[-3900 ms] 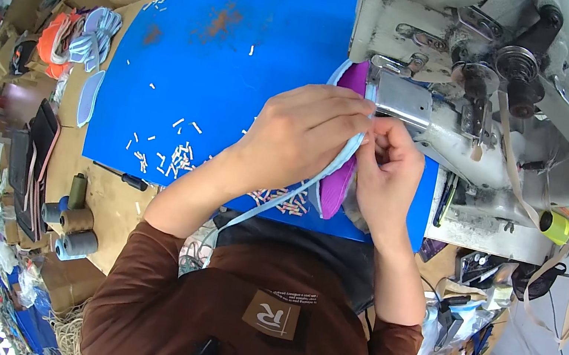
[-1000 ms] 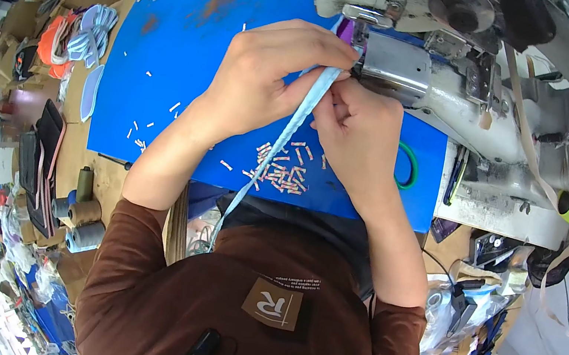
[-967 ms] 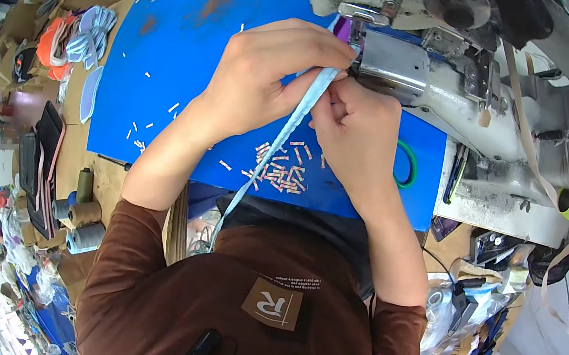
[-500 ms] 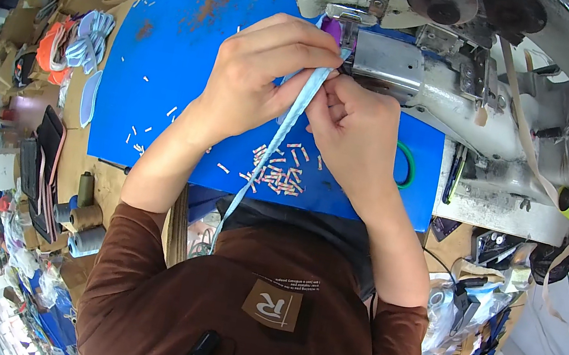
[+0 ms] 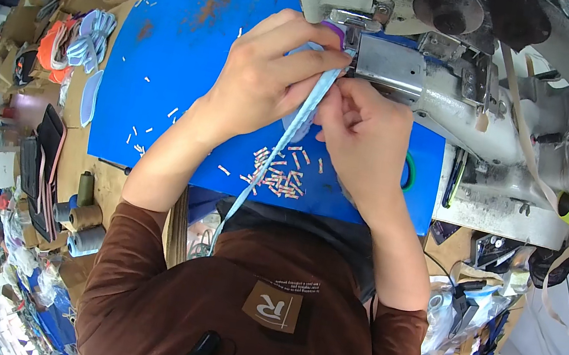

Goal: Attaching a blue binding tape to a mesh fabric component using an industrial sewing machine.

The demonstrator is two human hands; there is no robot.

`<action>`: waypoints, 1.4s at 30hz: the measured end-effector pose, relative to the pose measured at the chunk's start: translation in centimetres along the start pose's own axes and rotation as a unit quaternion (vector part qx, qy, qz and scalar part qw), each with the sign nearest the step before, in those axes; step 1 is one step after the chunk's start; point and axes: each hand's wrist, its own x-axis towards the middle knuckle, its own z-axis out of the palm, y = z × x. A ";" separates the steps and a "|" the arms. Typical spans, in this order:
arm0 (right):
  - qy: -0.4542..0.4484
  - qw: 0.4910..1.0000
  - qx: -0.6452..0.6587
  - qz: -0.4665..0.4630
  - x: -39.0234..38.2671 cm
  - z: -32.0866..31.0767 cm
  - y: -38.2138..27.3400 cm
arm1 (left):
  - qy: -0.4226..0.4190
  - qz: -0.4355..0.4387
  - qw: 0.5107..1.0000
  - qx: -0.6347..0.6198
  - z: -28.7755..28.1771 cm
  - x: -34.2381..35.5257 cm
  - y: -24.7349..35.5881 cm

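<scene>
A long light-blue fabric strip (image 5: 270, 154) runs from the presser foot (image 5: 351, 38) of the sewing machine down between my hands to my lap. My left hand (image 5: 266, 73) is closed, its fingers pressing the strip and light-blue fabric close to the foot. On the strip's other side, my right hand (image 5: 367, 135) is closed in a pinch at the fabric; its fingertips are partly hidden. Below the fingers hangs a pale blue fabric piece (image 5: 298, 129), partly behind the strip. A bit of purple material (image 5: 335, 29) shows by the foot.
The machine's cylinder arm (image 5: 392, 65) lies right of the foot. Several small pale pieces (image 5: 284, 181) lie scattered on the blue table sheet (image 5: 157, 81). A green ring (image 5: 409, 172) sits beside my right wrist. Thread cones (image 5: 86, 218) and folded striped fabric (image 5: 91, 40) are left.
Both hands have shifted slightly right, with the strip between them. My right hand has also dropped a little, and more of the pale blue piece shows under the fingers.
</scene>
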 end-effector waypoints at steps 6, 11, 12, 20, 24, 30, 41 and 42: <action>0.053 0.996 0.068 0.004 0.0 0.1 0.4 | 0.011 -0.008 1.000 -0.025 -0.6 -0.3 0.9; 0.018 0.982 0.160 0.095 0.0 -1.0 -0.8 | 0.000 -0.007 0.999 -0.033 -0.1 -0.8 0.8; 0.016 0.983 0.160 0.095 0.0 -1.2 -0.9 | 0.001 -0.008 0.999 -0.032 -0.1 -0.7 0.9; 0.001 0.988 0.107 0.115 0.3 -1.7 -1.2 | 0.012 -0.027 0.998 -0.050 -0.1 -1.5 1.3; -0.031 0.987 0.098 0.127 -0.4 -1.7 -0.9 | 0.008 -0.020 0.998 -0.052 -0.1 -1.5 1.3; -0.029 0.988 0.099 0.113 0.2 -2.1 -1.5 | 0.019 -0.016 0.999 -0.043 -0.2 -2.2 2.4; -0.020 0.976 0.164 0.143 -1.5 -1.4 -1.1 | 0.021 -0.057 0.994 -0.095 -0.6 -1.6 3.0; -0.008 0.981 0.148 0.122 -1.5 -1.2 -1.0 | 0.016 -0.048 0.996 -0.078 -0.7 -1.6 3.1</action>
